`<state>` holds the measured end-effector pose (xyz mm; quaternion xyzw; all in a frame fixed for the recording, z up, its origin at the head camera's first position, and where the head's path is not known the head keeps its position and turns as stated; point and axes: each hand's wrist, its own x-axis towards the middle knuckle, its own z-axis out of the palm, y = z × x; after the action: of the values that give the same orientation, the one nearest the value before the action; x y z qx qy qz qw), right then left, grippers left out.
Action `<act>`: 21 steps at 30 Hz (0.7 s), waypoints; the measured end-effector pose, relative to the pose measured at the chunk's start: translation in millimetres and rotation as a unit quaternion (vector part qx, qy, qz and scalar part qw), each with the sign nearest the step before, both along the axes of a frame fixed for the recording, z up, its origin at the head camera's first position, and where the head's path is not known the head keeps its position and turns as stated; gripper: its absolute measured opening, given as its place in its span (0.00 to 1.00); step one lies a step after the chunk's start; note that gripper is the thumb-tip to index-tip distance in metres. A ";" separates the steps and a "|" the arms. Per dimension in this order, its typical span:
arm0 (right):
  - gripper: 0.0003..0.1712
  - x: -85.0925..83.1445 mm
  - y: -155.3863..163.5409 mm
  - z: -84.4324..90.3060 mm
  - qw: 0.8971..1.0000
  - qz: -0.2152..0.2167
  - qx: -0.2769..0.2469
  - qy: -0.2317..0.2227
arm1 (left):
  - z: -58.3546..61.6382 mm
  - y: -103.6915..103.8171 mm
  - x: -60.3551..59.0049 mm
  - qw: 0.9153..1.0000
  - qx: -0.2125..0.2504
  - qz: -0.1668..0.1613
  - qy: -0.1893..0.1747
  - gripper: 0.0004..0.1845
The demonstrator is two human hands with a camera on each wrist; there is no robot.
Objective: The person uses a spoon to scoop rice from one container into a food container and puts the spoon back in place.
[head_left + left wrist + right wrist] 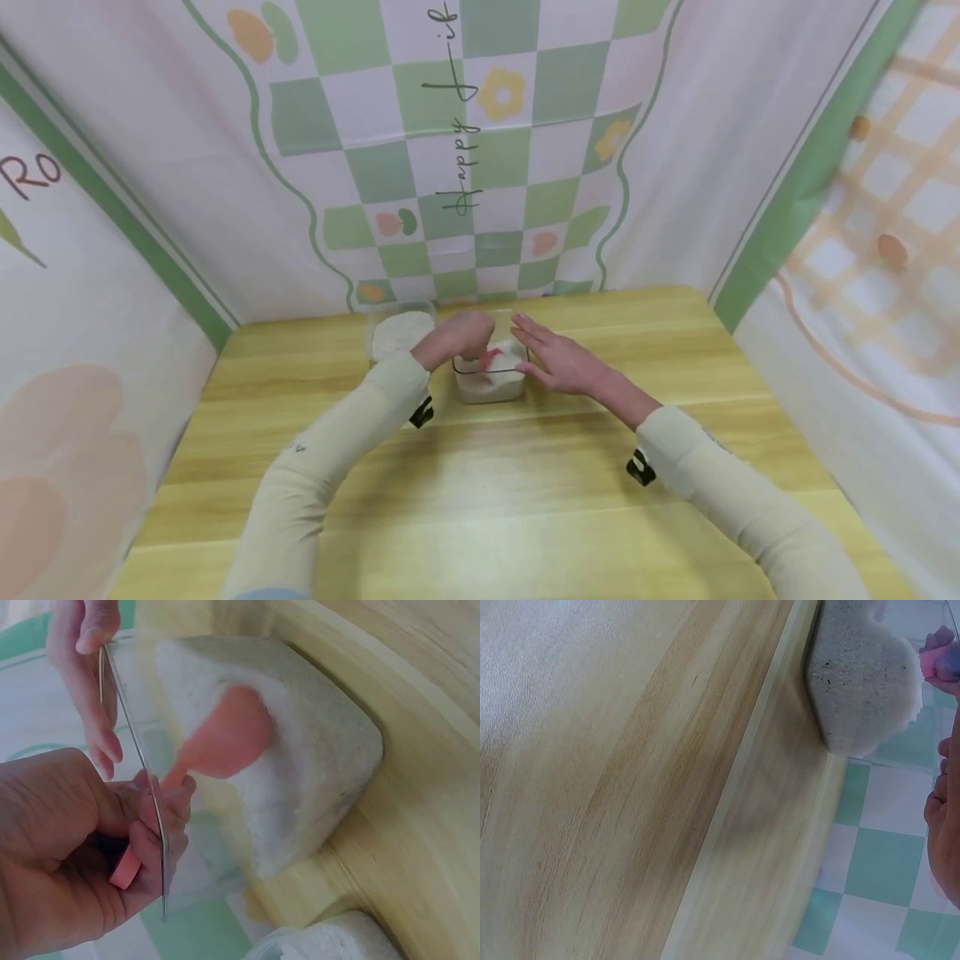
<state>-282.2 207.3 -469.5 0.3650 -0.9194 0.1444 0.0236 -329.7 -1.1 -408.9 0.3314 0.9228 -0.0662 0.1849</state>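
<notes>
1. Both forearms in cream sleeves reach forward over the wooden worktop (480, 500), converging on a clear container (489, 379) near its far edge.
2. The left hand (459, 335) curls its fingers round the handle of a pink scoop (489, 358), held over the container.
3. The right hand (558, 360) lies with fingers straight against the container's right side, gripping nothing.
4. The left wrist view alone shows the scoop's bowl (225, 739) pressed into white powder (300, 750), and right fingertips on the rim.
5. The right wrist view shows mostly worktop grain.
6. Farther left, a second tub (401, 329) holds white powder.
</notes>
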 end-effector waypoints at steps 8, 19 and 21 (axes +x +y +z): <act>0.39 -0.1 -2.1 -2.5 1.000 0.006 -0.006 0.000 | -0.4 -7.8 -9.2 0.998 0.045 -0.014 -0.038 0.20; 0.39 -0.2 0.9 -1.1 1.000 0.004 -0.010 0.000 | 10.2 -20.6 -15.6 0.994 0.086 -0.020 -0.057 0.19; 0.40 -0.4 1.8 -1.3 1.000 0.004 -0.010 0.000 | 10.4 -23.2 -16.6 0.993 0.098 -0.012 -0.068 0.17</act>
<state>-282.6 209.1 -470.8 0.3684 -0.9165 0.1538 0.0269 -346.3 -24.3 -398.5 0.3625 0.9062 0.0452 0.2131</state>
